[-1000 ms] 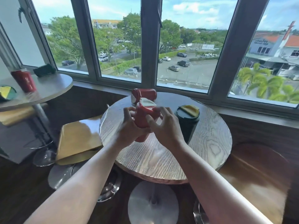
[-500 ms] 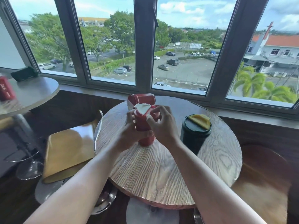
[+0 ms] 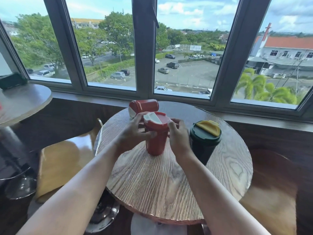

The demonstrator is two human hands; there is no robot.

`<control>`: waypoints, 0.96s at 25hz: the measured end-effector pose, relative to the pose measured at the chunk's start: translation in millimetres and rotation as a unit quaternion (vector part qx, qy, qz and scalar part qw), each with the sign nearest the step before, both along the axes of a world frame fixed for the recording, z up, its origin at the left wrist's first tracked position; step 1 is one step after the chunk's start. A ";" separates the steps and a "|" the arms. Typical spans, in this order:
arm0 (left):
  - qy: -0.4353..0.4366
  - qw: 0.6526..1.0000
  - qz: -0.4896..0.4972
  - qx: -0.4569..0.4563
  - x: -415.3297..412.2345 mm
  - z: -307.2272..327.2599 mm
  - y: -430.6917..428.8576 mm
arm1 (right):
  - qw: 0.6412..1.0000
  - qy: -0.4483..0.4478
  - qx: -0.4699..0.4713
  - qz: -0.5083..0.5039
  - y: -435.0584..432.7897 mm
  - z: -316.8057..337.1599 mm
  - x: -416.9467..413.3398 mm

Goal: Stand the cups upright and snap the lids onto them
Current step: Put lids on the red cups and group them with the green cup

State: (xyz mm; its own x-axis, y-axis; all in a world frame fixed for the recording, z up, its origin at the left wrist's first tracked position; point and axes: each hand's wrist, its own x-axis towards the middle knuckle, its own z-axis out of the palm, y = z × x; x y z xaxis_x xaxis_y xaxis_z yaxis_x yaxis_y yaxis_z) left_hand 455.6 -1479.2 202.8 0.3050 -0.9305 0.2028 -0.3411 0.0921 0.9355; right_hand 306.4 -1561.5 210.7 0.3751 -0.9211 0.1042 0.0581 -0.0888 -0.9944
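Head view: a red cup [image 3: 156, 141] stands upright near the middle of the round wooden bench [image 3: 177, 184], a little toward its far edge. Its red lid [image 3: 158, 119] with a white flap sits on the rim and looks level, though whether it has clicked home cannot be told. The left hand [image 3: 131, 135] wraps the cup's upper wall, thumb across the front, a firm grip on the body. The right hand [image 3: 177, 134] is at the other side just under the lid; its fingers reach behind, and whether they press the cup or only flank it is unclear.

A second red cup [image 3: 144, 106] lies on its side at the far edge, just behind the first. A dark green cup [image 3: 204, 143] with a yellow-flapped lid stands upright toward the right edge, just beside the right hand.

These look like stiff, light plastic tumblers, probably empty and easy to tip. The smooth wall may slip, so holding high on the body while pressing the lid's outer ring, not the hinged flap, seems safest.
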 end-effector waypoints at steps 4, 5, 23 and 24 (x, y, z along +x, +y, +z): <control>0.004 0.999 0.010 -0.032 -4.7 -6.7 -2.9 | 1.000 -0.009 -0.007 -0.011 5.2 3.8 -4.7; 0.007 0.999 0.008 -0.033 -3.0 -7.7 -2.9 | 1.000 0.003 -0.021 -0.014 7.7 6.2 -5.2; -0.134 0.974 0.183 0.023 70.6 27.2 -51.3 | 0.974 0.185 -0.114 0.065 -76.0 139.4 5.1; -0.152 0.967 0.201 0.038 76.3 26.5 -59.1 | 0.972 0.197 -0.095 0.080 -90.3 143.2 5.5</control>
State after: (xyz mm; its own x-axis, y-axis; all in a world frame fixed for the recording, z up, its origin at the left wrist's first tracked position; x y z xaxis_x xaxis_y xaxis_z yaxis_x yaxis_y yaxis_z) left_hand 531.9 -1538.3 229.3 0.5828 -0.7644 0.2758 -0.5958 -0.1711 0.7847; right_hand 311.9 -1651.7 353.9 0.5573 -0.8259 0.0858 -0.2965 -0.2945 -0.9085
